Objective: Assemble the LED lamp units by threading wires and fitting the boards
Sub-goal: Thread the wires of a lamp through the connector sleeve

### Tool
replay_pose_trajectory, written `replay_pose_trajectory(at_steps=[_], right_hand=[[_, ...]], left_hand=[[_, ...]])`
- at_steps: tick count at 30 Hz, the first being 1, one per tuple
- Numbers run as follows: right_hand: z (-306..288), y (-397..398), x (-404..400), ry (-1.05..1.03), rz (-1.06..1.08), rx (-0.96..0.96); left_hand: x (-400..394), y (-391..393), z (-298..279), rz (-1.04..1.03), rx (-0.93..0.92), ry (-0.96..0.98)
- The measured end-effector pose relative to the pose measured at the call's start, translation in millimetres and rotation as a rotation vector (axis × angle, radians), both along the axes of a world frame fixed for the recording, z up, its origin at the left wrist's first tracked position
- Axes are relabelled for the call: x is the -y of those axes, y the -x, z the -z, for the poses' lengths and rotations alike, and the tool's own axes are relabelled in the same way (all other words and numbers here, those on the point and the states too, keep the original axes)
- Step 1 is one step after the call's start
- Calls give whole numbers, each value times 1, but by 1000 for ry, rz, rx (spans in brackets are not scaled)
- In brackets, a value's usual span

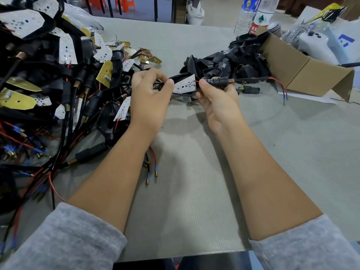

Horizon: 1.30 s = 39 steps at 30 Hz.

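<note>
My left hand [150,90] pinches the left end of a black lamp housing [178,77], with a white LED board [185,85] lying in it. My right hand [216,96] grips a black connector stem [219,81] with a brass threaded tip, right of the board. A red wire [277,81] and a black wire run out of the stem to the right, ending in blue terminals. Both hands hold the unit above the grey mat, at mid-table.
A big pile of wired lamp units and LED boards [64,80] fills the left side. Empty black housings [239,61] spill from a cardboard box [303,75] at the right. Two water bottles [253,14] stand at the back. A loose stem [250,90] lies near my right hand.
</note>
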State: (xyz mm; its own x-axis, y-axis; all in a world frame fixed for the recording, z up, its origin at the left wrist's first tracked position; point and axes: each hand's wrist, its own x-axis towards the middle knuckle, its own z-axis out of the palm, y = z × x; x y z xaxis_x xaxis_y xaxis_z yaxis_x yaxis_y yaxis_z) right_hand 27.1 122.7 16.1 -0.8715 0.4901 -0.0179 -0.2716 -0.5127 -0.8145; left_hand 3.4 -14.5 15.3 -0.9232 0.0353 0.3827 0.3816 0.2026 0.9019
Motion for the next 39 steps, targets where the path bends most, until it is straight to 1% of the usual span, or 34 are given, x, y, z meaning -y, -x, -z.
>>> replay_pose_trajectory(at_steps=[2,4,9,14,19,29,33,36,39], right_hand=[[0,0,0,1,-5,-8],[-1,0,1,-6,-11,-16],[-1,-1,1,-9,-20,-43],[-2,-2,1,-12,-23,-57],[-1,-1,0,2,5,-49],[-3,-5,2,-16,-96,16],[-4,-6,3,-60,-112,15],[-3,-6,1,-100,-118,15],[-4,-7,2,-126,-126,10]], left_hand=[[1,-1,2,-40,-54,116],[3,-1,5,-81,-69,203],[3,0,6,-112,-89,332],[2,1,4,-68,-39,262],[1,1,4,-40,-10,237],[3,1,5,-190,-177,255],[2,0,4,-95,-110,113],[2,0,5,-41,-99,125],[1,1,6,27,-43,155]])
